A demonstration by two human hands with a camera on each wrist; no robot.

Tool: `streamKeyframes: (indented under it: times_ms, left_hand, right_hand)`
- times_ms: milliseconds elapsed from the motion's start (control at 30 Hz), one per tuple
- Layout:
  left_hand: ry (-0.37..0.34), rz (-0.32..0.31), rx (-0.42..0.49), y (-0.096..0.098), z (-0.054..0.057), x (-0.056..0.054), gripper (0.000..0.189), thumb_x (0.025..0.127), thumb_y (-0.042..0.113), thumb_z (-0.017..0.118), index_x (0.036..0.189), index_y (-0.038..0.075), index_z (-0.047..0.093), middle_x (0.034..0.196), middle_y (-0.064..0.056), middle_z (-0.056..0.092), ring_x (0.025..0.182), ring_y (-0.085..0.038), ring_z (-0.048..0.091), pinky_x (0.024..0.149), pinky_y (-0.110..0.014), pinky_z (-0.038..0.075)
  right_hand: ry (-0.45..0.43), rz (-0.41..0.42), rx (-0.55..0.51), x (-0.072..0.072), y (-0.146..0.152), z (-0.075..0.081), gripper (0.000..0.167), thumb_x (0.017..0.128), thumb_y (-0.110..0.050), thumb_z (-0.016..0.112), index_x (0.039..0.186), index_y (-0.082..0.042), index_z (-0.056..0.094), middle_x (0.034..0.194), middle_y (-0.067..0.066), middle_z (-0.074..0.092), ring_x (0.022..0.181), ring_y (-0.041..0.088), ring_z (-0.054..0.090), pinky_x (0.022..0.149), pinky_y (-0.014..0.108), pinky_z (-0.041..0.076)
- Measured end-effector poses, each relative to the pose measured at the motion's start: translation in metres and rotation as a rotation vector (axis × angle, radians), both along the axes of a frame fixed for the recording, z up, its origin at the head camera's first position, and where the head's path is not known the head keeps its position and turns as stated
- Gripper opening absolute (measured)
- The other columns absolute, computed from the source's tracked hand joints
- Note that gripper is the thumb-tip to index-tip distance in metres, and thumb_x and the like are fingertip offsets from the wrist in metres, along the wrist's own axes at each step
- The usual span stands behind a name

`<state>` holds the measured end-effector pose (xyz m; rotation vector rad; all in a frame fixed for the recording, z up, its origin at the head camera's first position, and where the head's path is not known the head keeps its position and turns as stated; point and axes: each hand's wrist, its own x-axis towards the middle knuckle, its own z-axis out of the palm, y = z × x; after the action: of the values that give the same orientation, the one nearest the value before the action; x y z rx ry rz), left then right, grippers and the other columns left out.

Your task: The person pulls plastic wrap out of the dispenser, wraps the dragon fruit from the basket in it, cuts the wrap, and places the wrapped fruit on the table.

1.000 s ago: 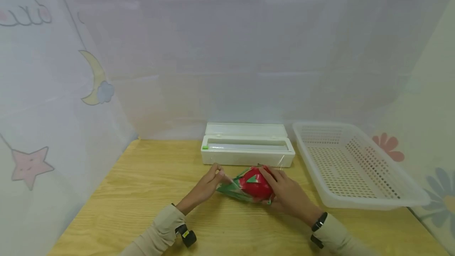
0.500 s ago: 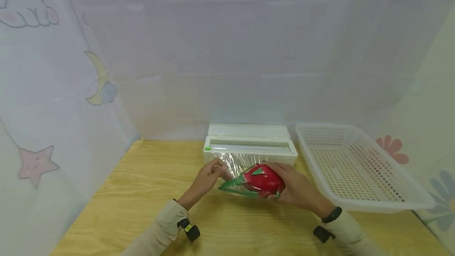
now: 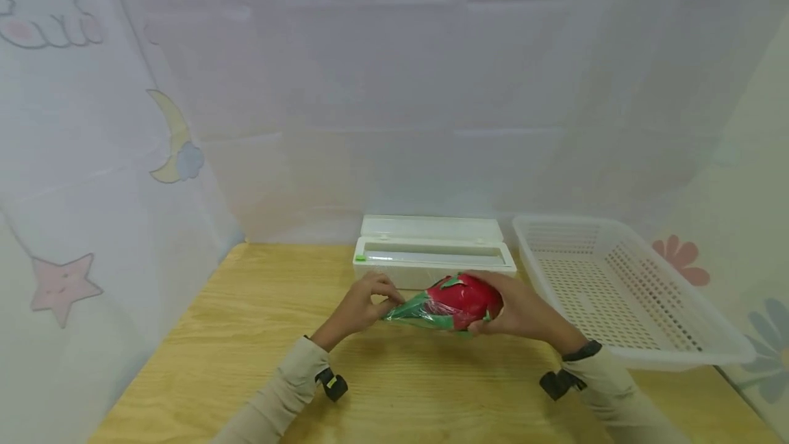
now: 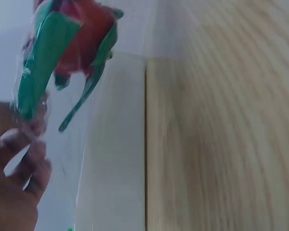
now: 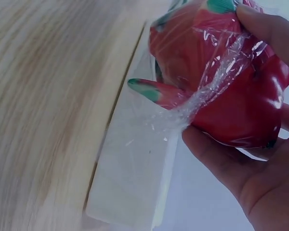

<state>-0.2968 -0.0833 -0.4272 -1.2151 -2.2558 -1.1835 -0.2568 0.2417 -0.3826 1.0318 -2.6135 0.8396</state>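
- The fruit [image 3: 470, 300] is plump and red, with long green tips gathered at its left end and smaller green-tipped scales elsewhere.
- Clear film [image 5: 202, 98] clings round it, shiny and creased; from the right wrist I see it crumpled into a thick band across the skin.
- It is held up between the two hands over the counter [image 3: 265, 307], tilted slightly, just in front of the white box [image 3: 394, 270], whose lid [image 3: 431, 227] stands open.
- The left hand [image 3: 360, 303] bends its fingers in at the green end, pinching the film there.
- The right hand [image 3: 530, 310] curls round the blunt end, thumb below and fingers over the top.
- Both forearms angle inward in pale sleeves [image 3: 286, 375], cut off by the lower edge of the head view.
- The right fingertips are partly hidden behind the fruit, and the film's edges are hard to make out.
- The left wrist view crops the fruit's top.
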Motion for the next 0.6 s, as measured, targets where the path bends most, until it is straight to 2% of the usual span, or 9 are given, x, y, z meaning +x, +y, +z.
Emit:
streamKeyframes:
  times_ms: [133,200,233,300,433,500,600]
  left_hand:
    - [-0.216,-0.071,-0.008,-0.007,0.005,0.005,0.022,0.101,0.008,0.057,0.113,0.007,0.076,0.1,-0.004,0.07,0.088,-0.014,0.052,0.077,-0.032,0.046]
    - [-0.28,-0.08,-0.038,-0.008,0.009,0.009,0.029,0.104,0.017,0.054,0.124,0.006,0.07,0.107,-0.005,0.067,0.089,-0.014,0.049,0.076,-0.032,0.045]
    - [-0.282,-0.072,-0.07,-0.007,0.011,0.012,0.033,0.104,0.023,0.054,0.128,0.006,0.068,0.111,-0.004,0.065,0.092,-0.014,0.048,0.078,-0.033,0.045]
    - [-0.219,-0.033,-0.162,-0.003,0.013,0.016,0.046,0.101,0.036,0.059,0.136,0.007,0.061,0.119,-0.005,0.062,0.098,-0.015,0.049,0.083,-0.036,0.046]
    - [0.005,0.104,-0.35,0.011,0.015,0.022,0.076,0.09,0.051,0.07,0.147,0.008,0.047,0.128,-0.005,0.063,0.104,-0.019,0.052,0.088,-0.039,0.047]
    - [0.116,0.175,-0.425,0.018,0.014,0.024,0.086,0.085,0.054,0.074,0.151,0.008,0.041,0.128,-0.006,0.064,0.107,-0.022,0.056,0.093,-0.041,0.046]
    - [0.272,0.272,-0.524,0.026,0.013,0.026,0.094,0.081,0.06,0.075,0.151,0.01,0.039,0.119,-0.006,0.067,0.107,-0.023,0.058,0.095,-0.04,0.044]
  right_hand:
    - [-0.139,-0.022,-0.054,-0.004,0.004,0.004,0.083,0.076,-0.034,0.088,0.141,0.0,0.049,0.124,0.015,0.063,0.097,0.023,0.062,0.072,0.028,0.056]
    - [-0.212,-0.029,-0.091,-0.007,0.006,0.006,0.081,0.078,-0.032,0.087,0.14,0.002,0.046,0.121,0.015,0.063,0.095,0.022,0.061,0.07,0.028,0.056]
    - [-0.242,-0.037,-0.105,-0.007,0.007,0.006,0.08,0.079,-0.031,0.086,0.14,0.002,0.045,0.12,0.015,0.063,0.095,0.022,0.06,0.07,0.028,0.056]
    - [-0.294,-0.049,-0.127,-0.009,0.009,0.007,0.077,0.081,-0.031,0.084,0.139,0.002,0.044,0.119,0.016,0.062,0.098,0.023,0.061,0.072,0.028,0.056]
    - [-0.336,-0.064,-0.138,-0.013,0.012,0.006,0.074,0.083,-0.031,0.082,0.138,0.001,0.044,0.119,0.016,0.062,0.101,0.024,0.062,0.074,0.029,0.057]
    - [-0.34,-0.067,-0.133,-0.015,0.011,0.005,0.073,0.084,-0.031,0.082,0.138,0.002,0.045,0.119,0.016,0.063,0.1,0.024,0.063,0.073,0.03,0.056]
    - [-0.339,-0.08,-0.127,-0.018,0.01,0.004,0.073,0.084,-0.033,0.081,0.137,0.001,0.046,0.117,0.015,0.064,0.1,0.023,0.064,0.074,0.031,0.056]
